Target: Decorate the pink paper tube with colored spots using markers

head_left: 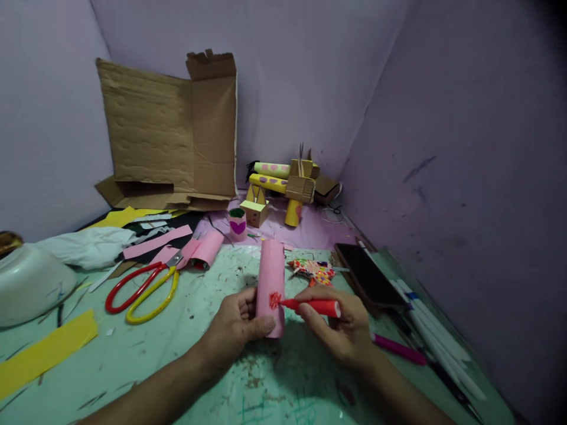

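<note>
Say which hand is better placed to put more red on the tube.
Likely the right hand: it holds the red marker, tip at the red patch; the left hand grips the tube.

Red marker (325, 307) touches the red-scribbled pink tube (271, 268).

"What lies left on your bench (146, 348)?"
"Your scissors (176, 260), with the bowl (33, 283) farther left."
"In front of you?"
"The tube (271, 271) is in your left hand (237, 321), the marker (316, 306) in your right hand (343, 327)."
"Beyond them?"
"The cup (238, 229), with the carton (155, 124) behind your scissors."
"And right?"
"Your phone (367, 273), with the pen (401, 350) in front of it."
</note>
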Motion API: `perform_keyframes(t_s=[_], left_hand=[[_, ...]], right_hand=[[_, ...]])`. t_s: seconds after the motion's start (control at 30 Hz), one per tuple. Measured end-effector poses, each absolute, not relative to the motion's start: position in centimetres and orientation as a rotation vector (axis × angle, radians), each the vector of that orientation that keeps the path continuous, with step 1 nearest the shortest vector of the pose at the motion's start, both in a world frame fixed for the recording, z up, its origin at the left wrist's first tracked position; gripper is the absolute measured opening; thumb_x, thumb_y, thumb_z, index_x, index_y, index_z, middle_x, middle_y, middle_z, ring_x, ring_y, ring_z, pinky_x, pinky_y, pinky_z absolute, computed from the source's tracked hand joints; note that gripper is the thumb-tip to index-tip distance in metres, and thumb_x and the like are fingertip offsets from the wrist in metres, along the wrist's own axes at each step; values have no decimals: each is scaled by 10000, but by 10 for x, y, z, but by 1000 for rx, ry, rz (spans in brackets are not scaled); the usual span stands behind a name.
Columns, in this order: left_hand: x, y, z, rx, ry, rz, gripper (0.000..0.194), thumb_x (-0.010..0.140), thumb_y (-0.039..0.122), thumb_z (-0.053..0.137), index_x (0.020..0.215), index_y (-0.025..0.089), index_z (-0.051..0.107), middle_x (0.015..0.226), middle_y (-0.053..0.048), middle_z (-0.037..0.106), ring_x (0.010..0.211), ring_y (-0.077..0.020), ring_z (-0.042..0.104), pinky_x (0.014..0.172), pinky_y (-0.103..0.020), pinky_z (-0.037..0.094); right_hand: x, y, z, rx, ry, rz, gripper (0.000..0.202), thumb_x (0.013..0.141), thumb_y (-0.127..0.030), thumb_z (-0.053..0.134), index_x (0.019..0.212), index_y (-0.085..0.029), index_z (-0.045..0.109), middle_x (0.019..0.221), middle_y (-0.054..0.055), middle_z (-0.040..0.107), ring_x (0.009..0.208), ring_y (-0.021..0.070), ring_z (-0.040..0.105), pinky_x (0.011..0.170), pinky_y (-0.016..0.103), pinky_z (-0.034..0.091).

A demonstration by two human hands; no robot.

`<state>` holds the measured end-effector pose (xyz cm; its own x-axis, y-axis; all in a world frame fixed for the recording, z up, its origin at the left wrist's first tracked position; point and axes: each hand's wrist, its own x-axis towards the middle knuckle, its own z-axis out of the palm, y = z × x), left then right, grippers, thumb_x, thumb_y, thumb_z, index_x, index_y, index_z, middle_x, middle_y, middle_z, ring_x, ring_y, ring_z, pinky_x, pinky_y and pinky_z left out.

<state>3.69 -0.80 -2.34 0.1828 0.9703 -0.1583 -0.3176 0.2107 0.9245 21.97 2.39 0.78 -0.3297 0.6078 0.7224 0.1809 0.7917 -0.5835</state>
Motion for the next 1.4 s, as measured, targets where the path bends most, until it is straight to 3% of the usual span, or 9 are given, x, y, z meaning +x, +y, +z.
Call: perform_keyframes(t_s=[0.33, 0.77, 1.4], left_hand=[[38, -10, -16, 871, 940, 1108, 470, 569, 284, 835, 964, 102, 658, 887, -103, 734, 818, -212, 649, 715, -283, 497], [40, -11, -10, 856, 957, 1087, 543, 524, 297, 853, 982, 77, 659, 875, -119, 726, 816, -220, 635, 719, -304, 490], [39, -11, -11, 874, 952, 1088, 445, 546, 268, 822, 921, 95, 656, 849, -97, 717, 779, -199, 625, 687, -286, 480]], right_hand=[[218, 24, 7, -588, -1906, 496, 94, 782, -109, 599, 808, -156, 675, 677, 43, 723, 584, 142, 677, 556, 245, 537], [219, 22, 6, -611, -1923, 486, 105, 789, -117, 598, 831, -185, 667, 698, 16, 724, 599, 123, 673, 565, 229, 536], [219, 23, 5, -602, -1909, 463, 120, 790, -106, 600, 852, -184, 666, 697, 10, 722, 579, 125, 667, 545, 231, 535]])
